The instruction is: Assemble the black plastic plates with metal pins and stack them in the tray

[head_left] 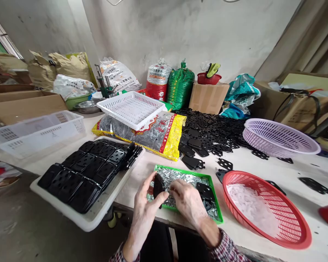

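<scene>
My left hand (146,207) is closed round a black brake-pad backing plate (159,185), held on edge between thumb and fingers. Close to the plate's right side is my right hand (190,202), its fingers pinched together; whatever lies between the fingertips is hidden. Both hands are over a green tray (217,205) full of small silvery metal pins (177,175). A few more black plates (206,193) rest on the pins at the tray's right end.
Left, a white tray (83,223) carries stacked black plates (84,171). Right stands a red basket (295,222) holding whitish translucent pieces (253,207). Behind are a heap of loose plates (215,127), a purple basket (281,140), a yellow-edged bag (171,138) and a white crate (131,105).
</scene>
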A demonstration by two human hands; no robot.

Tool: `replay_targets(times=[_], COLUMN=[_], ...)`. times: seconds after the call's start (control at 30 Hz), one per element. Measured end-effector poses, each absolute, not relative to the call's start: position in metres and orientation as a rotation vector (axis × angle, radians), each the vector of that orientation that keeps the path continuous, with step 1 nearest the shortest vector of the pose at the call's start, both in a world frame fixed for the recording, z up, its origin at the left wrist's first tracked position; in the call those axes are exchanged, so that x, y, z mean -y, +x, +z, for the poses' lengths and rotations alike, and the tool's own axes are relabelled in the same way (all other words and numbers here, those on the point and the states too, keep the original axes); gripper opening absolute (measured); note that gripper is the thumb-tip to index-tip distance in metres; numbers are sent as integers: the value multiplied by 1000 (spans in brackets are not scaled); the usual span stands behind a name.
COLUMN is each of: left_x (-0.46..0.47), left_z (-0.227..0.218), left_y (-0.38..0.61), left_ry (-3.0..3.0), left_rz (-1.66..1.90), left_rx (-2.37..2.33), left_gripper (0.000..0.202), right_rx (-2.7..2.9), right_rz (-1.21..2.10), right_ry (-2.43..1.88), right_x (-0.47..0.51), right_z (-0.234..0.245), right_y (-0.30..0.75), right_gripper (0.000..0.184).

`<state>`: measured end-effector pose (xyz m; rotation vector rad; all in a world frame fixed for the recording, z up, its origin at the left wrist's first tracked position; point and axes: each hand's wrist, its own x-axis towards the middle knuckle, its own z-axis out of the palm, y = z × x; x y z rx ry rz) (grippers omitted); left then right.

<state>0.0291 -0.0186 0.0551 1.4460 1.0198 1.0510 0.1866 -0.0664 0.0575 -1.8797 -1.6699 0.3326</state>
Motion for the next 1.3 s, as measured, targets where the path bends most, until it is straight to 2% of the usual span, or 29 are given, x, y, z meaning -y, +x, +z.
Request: replay_targets(times=[0.1,0.2,0.37,0.63,0.83,0.93,1.03,1.1,1.3], left_x=[21,22,25,25,25,26,30,32,35], left_z=[59,58,51,50,53,56,62,67,77], left_y=[32,38,45,51,55,57,57,58,61], left_ry=[1587,1704,1862,1994,1995,1871,1764,1724,1657], left_rz=[1042,1037,1054,1108,1132,1045,948,932,903], left_rx=[-1045,-1042,-999,-950,-937,-979,-1028,-1031,-1012], left_gripper=[59,57,56,54,53,55,56,56,57], right_rx=[1286,992,798,871,1108,1090,897,812,930], right_rz=[653,911,1066,874,531,468,644,712,468], right_ry=[-1545,-1232,-1049,-1204,-1363,-1333,-1242,-1197,-1229], right_x=[70,75,81,86,89,91,92,92,91], right_z=[61,65,71,79,78,81,84,83,73], right_y=[196,199,196,197,198,198,197,197,198], right_gripper=[14,18,17,29,30,21,10,10,4])
